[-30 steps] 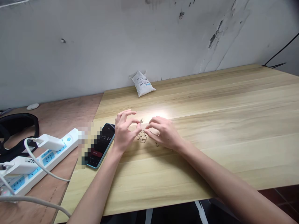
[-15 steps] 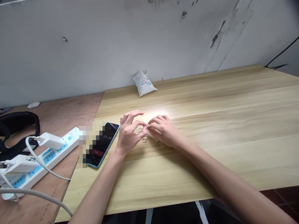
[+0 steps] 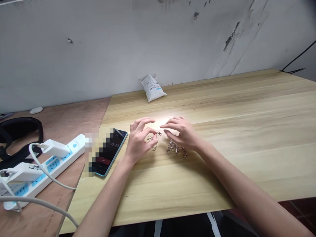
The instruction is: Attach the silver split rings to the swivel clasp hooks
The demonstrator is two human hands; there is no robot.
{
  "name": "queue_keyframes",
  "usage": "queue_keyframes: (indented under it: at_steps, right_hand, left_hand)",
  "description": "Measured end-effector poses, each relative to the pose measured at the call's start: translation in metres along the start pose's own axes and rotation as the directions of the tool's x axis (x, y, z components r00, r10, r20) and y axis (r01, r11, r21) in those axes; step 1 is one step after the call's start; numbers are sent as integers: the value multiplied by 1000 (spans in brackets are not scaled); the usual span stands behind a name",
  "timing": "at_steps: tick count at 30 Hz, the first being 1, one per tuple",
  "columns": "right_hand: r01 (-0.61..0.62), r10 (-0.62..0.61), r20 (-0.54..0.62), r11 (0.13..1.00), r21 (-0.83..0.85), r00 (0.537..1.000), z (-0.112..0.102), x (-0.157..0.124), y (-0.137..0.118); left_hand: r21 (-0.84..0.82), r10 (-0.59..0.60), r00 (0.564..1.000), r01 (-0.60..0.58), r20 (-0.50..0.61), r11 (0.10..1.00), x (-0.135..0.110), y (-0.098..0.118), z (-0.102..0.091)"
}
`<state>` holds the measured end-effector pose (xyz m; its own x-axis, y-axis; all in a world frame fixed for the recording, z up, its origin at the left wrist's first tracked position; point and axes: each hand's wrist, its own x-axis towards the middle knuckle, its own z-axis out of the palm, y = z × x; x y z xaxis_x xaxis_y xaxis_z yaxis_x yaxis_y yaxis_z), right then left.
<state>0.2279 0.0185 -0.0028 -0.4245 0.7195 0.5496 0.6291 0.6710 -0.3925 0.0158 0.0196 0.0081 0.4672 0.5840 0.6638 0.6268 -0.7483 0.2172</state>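
Note:
My left hand (image 3: 139,140) pinches a small metal ring and clasp piece (image 3: 158,133) between thumb and forefinger, its other fingers curled above. Several loose gold rings (image 3: 151,143) lie on the light wooden table (image 3: 222,158) just under that hand. My right hand (image 3: 184,133) hovers to the right, fingers stretched towards the left hand and holding nothing. Below its palm lies a small heap of metal clasps (image 3: 175,148).
A phone (image 3: 108,153) with a timer on its screen lies left of my left hand. Further left a white power strip (image 3: 46,161) with chargers and cables sits on a darker board. A small white bag (image 3: 153,88) leans at the wall. A black strap (image 3: 17,131) lies far left.
My right hand let go of the piece and drew back to the right, which uncovered the heap of clasps. My left hand kept the pinch and shifted slightly right.

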Motion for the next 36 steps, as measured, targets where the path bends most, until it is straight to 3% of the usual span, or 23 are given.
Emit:
queue_keyframes:
  at_steps: [4, 11, 18, 23, 28, 32, 36]
  right_hand:
    - [20, -27, 75, 996, 88, 997, 8, -2, -2]
    - [66, -66, -2, 998, 9, 998, 14, -1, 5]
    - [84, -90, -64, 993, -82, 994, 10, 2, 2]
    - [113, -115, -26, 991, -69, 993, 15, 1, -5]
    - [44, -44, 25, 999, 13, 999, 18, 0, -8]
    - [79, -74, 118, 996, -37, 990, 20, 2, -16]
    - [95, -98, 134, 995, 35, 986, 11, 13, -30]
  left_hand:
    - [4, 10, 1000, -10, -13, 1000, 0, 1, -1]
    - [1, -2, 999, 2, 39, 1000, 1, 1, -1]
    - [-5, -90, 982, 92, 167, 996, -3, -1, 3]
    - [27, -95, 972, 91, 213, 995, -4, -1, 4]
    - [50, -108, 969, 99, 220, 994, -3, -1, 3]
    - [72, -131, 966, 118, 222, 990, -3, -3, 1]
    - [103, -170, 964, 152, 206, 983, -3, -9, 0]
